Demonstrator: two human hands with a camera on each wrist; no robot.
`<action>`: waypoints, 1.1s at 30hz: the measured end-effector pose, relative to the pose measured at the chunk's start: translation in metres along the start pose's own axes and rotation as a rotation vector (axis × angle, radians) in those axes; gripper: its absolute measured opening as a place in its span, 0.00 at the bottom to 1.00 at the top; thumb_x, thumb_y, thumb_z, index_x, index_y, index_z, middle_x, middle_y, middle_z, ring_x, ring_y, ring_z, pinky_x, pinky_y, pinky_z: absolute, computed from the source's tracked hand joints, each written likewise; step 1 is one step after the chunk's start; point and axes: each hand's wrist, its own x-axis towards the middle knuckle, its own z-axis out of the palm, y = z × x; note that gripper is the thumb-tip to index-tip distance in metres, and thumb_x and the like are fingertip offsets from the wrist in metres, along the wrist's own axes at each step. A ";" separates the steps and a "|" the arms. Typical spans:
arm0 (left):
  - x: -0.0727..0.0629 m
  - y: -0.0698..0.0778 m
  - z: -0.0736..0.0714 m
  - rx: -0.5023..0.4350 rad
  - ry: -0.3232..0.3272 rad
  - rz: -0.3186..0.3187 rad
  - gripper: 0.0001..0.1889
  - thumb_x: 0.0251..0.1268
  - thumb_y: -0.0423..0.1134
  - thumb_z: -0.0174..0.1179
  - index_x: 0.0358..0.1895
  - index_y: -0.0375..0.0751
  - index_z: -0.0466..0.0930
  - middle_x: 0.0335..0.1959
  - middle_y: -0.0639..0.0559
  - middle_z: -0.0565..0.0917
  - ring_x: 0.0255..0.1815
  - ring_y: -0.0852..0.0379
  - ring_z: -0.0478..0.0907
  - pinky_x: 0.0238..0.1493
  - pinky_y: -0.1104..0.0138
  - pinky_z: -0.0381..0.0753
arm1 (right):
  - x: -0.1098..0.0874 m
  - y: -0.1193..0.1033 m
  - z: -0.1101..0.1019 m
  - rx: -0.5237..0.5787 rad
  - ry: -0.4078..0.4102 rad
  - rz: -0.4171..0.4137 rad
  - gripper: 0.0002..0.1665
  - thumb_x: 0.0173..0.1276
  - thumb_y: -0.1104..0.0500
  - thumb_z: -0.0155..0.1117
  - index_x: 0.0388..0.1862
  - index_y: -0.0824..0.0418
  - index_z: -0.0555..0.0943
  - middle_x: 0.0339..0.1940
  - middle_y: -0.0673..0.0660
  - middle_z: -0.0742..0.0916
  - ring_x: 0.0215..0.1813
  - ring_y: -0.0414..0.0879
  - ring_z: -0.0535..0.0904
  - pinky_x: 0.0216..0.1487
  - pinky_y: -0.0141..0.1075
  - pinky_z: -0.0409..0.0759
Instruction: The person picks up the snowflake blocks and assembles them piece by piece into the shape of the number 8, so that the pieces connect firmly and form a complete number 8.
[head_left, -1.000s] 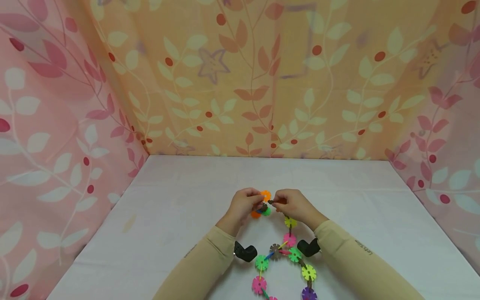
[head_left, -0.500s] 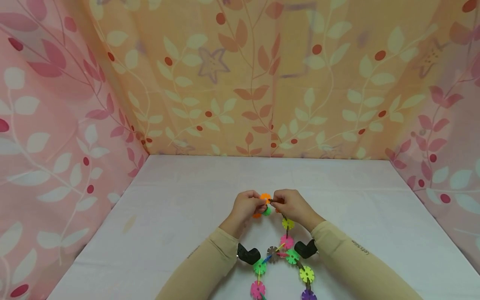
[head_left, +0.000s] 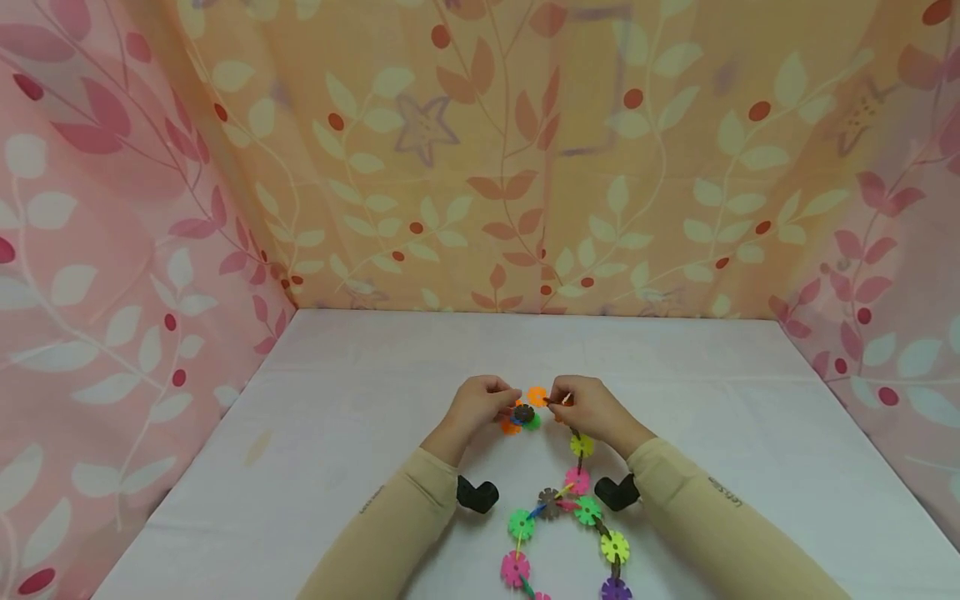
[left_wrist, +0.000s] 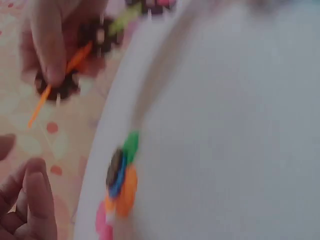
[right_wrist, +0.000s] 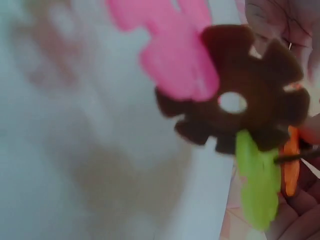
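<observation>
My right hand pinches a dark brown notched flower disc at the end of a chain of linked discs. An orange disc is slotted into its free edge and sticks out toward the left. In the right wrist view, a larger-looking brown disc joins a pink disc and a yellow-green one. My left hand hovers just left of the orange disc, thumb and fingertips parted with nothing between them. Below it lies a small pile of loose discs, a brown one on top.
From my right hand the chain runs down the white table through a yellow disc and a pink disc into a loop near the front. Black wrist cameras hang by both sleeves. Patterned cloth encloses the table's back and sides.
My left hand has let go of the orange disc and drawn back to the left. That disc now sits on the brown disc in my right hand, and the loose pile shows more.
</observation>
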 end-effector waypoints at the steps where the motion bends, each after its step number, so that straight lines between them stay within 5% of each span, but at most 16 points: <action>1: 0.001 -0.001 -0.004 0.078 0.019 0.016 0.08 0.56 0.40 0.63 0.31 0.38 0.80 0.30 0.46 0.82 0.28 0.52 0.80 0.31 0.66 0.80 | 0.000 0.001 0.000 -0.004 -0.002 0.001 0.04 0.60 0.63 0.62 0.30 0.60 0.75 0.32 0.57 0.84 0.23 0.42 0.77 0.23 0.34 0.75; 6: 0.008 -0.010 -0.014 0.366 0.043 0.033 0.02 0.55 0.33 0.62 0.31 0.42 0.79 0.27 0.51 0.79 0.27 0.55 0.74 0.29 0.67 0.74 | 0.001 0.003 -0.002 -0.004 -0.039 0.012 0.14 0.60 0.66 0.61 0.43 0.57 0.72 0.35 0.54 0.82 0.28 0.42 0.78 0.27 0.34 0.76; 14: 0.016 -0.029 -0.007 0.617 -0.056 0.143 0.11 0.40 0.38 0.72 0.28 0.46 0.78 0.24 0.55 0.75 0.27 0.57 0.70 0.27 0.67 0.70 | 0.002 0.006 -0.003 -0.001 -0.104 -0.040 0.27 0.58 0.64 0.65 0.57 0.55 0.73 0.35 0.51 0.79 0.27 0.45 0.71 0.26 0.36 0.74; 18: 0.014 -0.028 -0.005 0.686 -0.045 0.176 0.14 0.37 0.40 0.73 0.27 0.45 0.76 0.23 0.55 0.74 0.25 0.57 0.69 0.26 0.67 0.70 | 0.001 0.006 -0.003 -0.005 -0.106 -0.053 0.25 0.57 0.61 0.67 0.56 0.54 0.76 0.35 0.51 0.79 0.30 0.45 0.71 0.27 0.35 0.74; 27: 0.010 -0.022 0.000 0.733 -0.031 0.112 0.14 0.39 0.44 0.73 0.21 0.45 0.75 0.20 0.55 0.75 0.24 0.57 0.69 0.25 0.67 0.69 | -0.001 0.004 -0.004 -0.025 -0.114 -0.050 0.24 0.57 0.60 0.67 0.54 0.56 0.77 0.35 0.50 0.80 0.33 0.45 0.72 0.27 0.35 0.75; 33: 0.009 -0.020 0.005 0.831 -0.055 0.139 0.13 0.42 0.43 0.71 0.23 0.46 0.74 0.22 0.56 0.73 0.25 0.58 0.69 0.28 0.68 0.69 | -0.002 0.004 -0.004 -0.024 -0.118 -0.058 0.23 0.57 0.60 0.67 0.54 0.56 0.77 0.36 0.51 0.80 0.32 0.45 0.72 0.26 0.35 0.75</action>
